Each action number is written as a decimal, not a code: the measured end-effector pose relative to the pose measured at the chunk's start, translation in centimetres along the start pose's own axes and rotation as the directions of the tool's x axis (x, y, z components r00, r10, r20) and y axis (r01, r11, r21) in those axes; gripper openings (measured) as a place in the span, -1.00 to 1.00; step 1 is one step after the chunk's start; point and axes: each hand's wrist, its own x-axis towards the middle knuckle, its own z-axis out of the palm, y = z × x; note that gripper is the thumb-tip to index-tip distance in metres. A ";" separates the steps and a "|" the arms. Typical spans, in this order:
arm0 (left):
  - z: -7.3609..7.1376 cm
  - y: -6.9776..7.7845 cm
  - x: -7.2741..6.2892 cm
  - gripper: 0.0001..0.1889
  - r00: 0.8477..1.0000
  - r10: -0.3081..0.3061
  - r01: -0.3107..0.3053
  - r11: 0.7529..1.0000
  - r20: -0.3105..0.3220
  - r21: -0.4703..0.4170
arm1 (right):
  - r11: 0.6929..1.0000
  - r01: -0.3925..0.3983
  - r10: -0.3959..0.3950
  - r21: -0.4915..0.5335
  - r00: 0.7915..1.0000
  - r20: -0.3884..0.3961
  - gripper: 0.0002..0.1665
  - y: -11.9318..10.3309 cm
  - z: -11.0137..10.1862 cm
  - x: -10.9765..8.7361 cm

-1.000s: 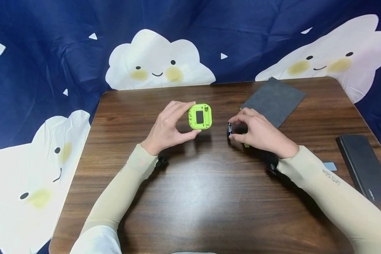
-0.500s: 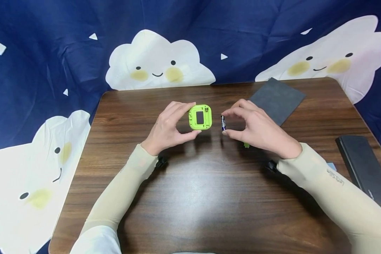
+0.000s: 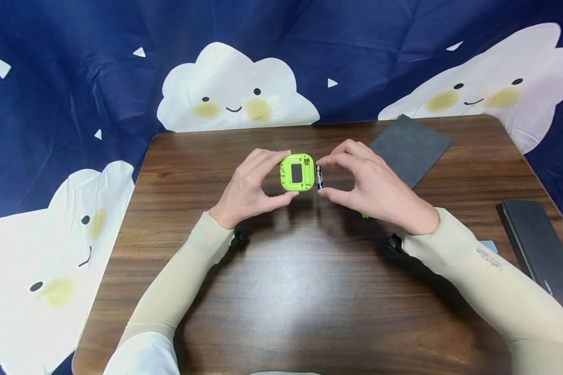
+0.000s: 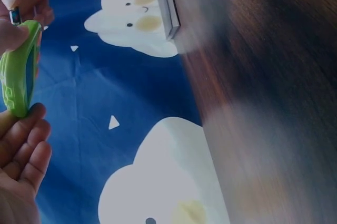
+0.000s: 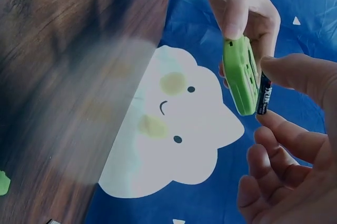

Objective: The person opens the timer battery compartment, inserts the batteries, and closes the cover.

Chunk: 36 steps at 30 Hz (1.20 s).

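Above the table my left hand (image 3: 249, 185) holds a small lime-green square device (image 3: 284, 174) by its top and bottom edges, between fingers and thumb. Its back faces me, with a battery slot bare along the right side and a dark rectangle in the middle. My right hand (image 3: 372, 190) pinches a dark blue and silver battery (image 3: 319, 177) by its two ends, upright, right beside the device's right edge. In the right wrist view the battery (image 5: 264, 95) stands close against the green casing (image 5: 239, 77); whether they touch I cannot tell.
A small green piece (image 3: 364, 214) lies on the wooden table (image 3: 281, 291), mostly hidden under my right hand. A dark grey sheet (image 3: 413, 148) lies at the back right. On the right are a black case (image 3: 539, 247) and a light blue piece (image 3: 489, 245) partly behind my sleeve.
My right hand has moved left and slightly up with the battery, from near the table beside the green piece to the device's edge. The left hand and device have stayed almost still.
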 end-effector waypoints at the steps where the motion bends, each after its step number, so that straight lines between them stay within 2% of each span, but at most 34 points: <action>1: 0.0 0.0 0.0 -0.18 1.000 -0.001 0.001 1.000 0.001 -0.002 | 1.000 0.012 -0.012 0.001 1.000 -0.009 -0.40 -0.1 0.1 0.0; 6: 0.0 0.2 0.0 -0.19 1.000 -0.008 0.008 1.000 0.006 -0.005 | 0.998 0.068 -0.069 -0.004 0.997 -0.048 -0.40 -0.3 0.7 0.3; 16: 0.1 0.2 0.0 -0.19 1.000 -0.010 0.010 1.000 0.014 0.000 | 0.990 0.133 -0.136 -0.050 0.988 -0.074 -0.41 -0.3 1.6 0.3; 36: 0.2 0.0 0.0 -0.19 1.000 -0.007 0.007 1.000 0.002 -0.004 | 0.962 0.211 -0.234 -0.175 0.964 -0.124 -0.38 -0.2 2.2 0.3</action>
